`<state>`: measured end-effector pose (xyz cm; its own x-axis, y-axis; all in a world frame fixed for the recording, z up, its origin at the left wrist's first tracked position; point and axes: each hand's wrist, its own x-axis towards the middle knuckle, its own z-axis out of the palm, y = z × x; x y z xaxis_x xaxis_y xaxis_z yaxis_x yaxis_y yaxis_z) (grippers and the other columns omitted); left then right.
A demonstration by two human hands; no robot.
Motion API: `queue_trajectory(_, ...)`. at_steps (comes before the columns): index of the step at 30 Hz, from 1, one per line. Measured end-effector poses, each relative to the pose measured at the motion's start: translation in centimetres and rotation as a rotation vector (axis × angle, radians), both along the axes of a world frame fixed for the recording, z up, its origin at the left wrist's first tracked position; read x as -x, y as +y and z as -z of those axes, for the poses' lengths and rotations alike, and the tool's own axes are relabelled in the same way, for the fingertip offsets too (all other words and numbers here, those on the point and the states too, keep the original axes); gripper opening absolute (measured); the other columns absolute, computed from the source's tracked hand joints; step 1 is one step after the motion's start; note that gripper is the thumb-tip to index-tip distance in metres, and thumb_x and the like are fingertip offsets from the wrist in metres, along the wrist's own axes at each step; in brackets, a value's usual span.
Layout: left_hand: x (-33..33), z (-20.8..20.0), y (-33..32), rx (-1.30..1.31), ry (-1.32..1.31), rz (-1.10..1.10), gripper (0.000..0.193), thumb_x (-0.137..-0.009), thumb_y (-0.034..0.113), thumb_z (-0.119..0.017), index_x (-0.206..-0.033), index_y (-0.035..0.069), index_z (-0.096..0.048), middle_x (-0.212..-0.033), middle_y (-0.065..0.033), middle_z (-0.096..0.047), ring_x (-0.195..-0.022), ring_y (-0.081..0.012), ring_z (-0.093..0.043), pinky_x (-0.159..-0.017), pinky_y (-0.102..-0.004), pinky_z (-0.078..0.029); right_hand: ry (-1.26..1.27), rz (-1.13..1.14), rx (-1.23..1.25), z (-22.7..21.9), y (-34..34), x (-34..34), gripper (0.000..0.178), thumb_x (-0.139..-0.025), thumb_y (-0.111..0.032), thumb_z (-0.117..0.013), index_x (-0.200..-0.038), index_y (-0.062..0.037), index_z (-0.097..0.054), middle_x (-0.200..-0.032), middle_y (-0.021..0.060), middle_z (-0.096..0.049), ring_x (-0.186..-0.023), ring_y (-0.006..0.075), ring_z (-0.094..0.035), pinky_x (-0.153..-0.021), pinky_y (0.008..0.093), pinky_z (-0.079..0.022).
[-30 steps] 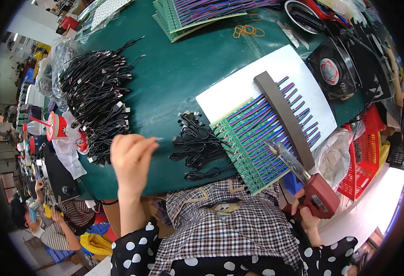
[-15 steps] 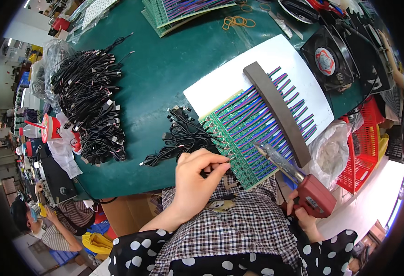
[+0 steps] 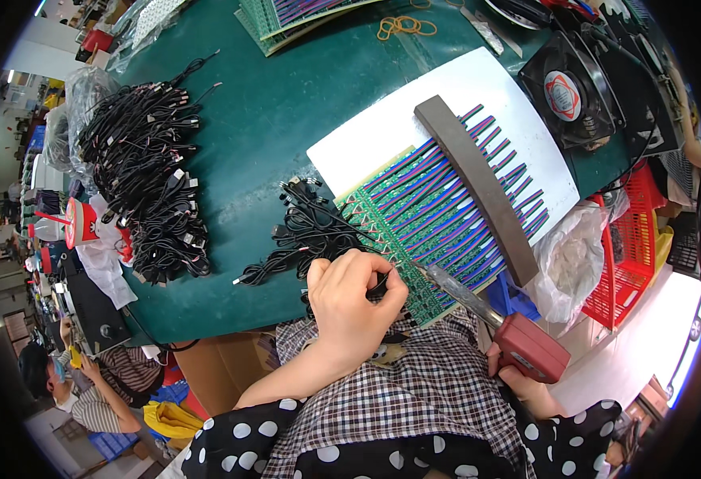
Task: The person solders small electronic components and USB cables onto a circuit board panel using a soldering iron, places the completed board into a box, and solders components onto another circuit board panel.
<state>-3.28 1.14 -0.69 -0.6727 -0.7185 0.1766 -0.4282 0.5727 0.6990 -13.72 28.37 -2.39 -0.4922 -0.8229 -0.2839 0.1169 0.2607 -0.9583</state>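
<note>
My left hand (image 3: 357, 313) is closed in a pinch at the near left edge of a green circuit board panel (image 3: 370, 214), on what looks like a thin black cable; its end is hidden by the fingers. More black cables (image 3: 315, 227) run from the board's left edge onto the table. My right hand (image 3: 528, 389) grips the dark red handle of a soldering gun (image 3: 534, 349). The gun's metal tip points left, over the board close to my left fingertips. Rows of blue, red and black ribbon wires (image 3: 414, 182) lie across the board under a dark grey bar (image 3: 478, 191).
A white sheet (image 3: 374, 132) lies beneath the board. Left on the green table is a large heap of black cables (image 3: 146, 168). A fan (image 3: 562, 94) stands far right, above a red basket (image 3: 630, 247) and a plastic bag (image 3: 570, 259). Rubber bands (image 3: 406, 28) lie at the back.
The soldering gun has moved left and slightly down, its tip closer to my left fingers. My left hand has turned, its fingers more curled. The whole view has shifted slightly.
</note>
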Motion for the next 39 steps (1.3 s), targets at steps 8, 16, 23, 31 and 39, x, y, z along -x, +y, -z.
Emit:
queue_trajectory(8, 0.1, 1.0, 0.2, 0.194, 0.038, 0.017, 0.017, -0.061, 0.0, -0.068, -0.069, 0.009, -0.055, -0.06, 0.0019, -0.047, -0.052, -0.0125, -0.044, -0.06, -0.0295, -0.031, -0.044, 0.07, -0.087, -0.4, -0.2, -0.3, 0.066, -0.073, -0.028, -0.076, -0.12, 0.0104, -0.051, -0.092, 0.0139, -0.066, -0.075, 0.024, -0.065, -0.07, 0.0306, -0.051)
queue_trajectory(16, 0.2, 1.0, 0.2, 0.213, 0.04, 0.035, 0.018, -0.06, 0.0, -0.067, -0.069, 0.009, -0.054, -0.059, 0.0019, -0.045, -0.05, -0.0124, -0.044, -0.059, -0.0292, -0.031, 0.057, 0.071, -0.092, 0.3, 0.4, -0.3, 0.069, -0.071, -0.03, -0.078, -0.12, 0.0098, -0.052, -0.094, 0.0145, -0.066, -0.074, 0.0246, -0.066, -0.068, 0.0305, -0.051)
queue_trajectory(23, 0.1, 1.1, 0.1, 0.206, 0.031, 0.039, 0.018, -0.06, 0.0, -0.066, -0.07, 0.009, -0.054, -0.059, 0.0021, -0.045, -0.05, -0.0122, -0.044, -0.059, -0.0293, -0.031, 0.09, 0.02, -0.14, 0.9, 0.8, -0.6, 0.066, -0.069, -0.029, -0.079, -0.117, 0.0084, -0.054, -0.089, 0.0102, -0.066, -0.071, 0.0219, -0.066, -0.066, 0.0296, -0.05)
queue_trajectory(31, 0.0, 1.1, 0.1, 0.205, 0.018, 0.043, 0.018, -0.06, 0.0, -0.066, -0.07, 0.009, -0.054, -0.06, 0.002, -0.045, -0.051, -0.0121, -0.044, -0.059, -0.0292, -0.031, -0.102, 0.122, -0.057, -2.4, -2.9, 0.2, 0.042, -0.071, -0.022, -0.075, -0.099, 0.0058, -0.06, -0.08, 0.0078, -0.063, -0.063, 0.0141, -0.058, -0.06, 0.0249, -0.046)
queue_trajectory(39, -0.3, -0.4, -0.1, 0.029, -0.029, 0.035, 0.015, -0.066, 0.001, -0.07, -0.072, 0.008, -0.058, -0.062, 0.0024, -0.049, -0.056, -0.0121, -0.046, -0.062, -0.0285, -0.033, -0.309, 0.14, 0.004, -1.7, -1.9, 0.4, 0.047, -0.068, -0.014, -0.076, -0.103, 0.0098, -0.056, -0.087, 0.0114, -0.062, -0.063, 0.0119, -0.057, -0.056, 0.0222, -0.044)
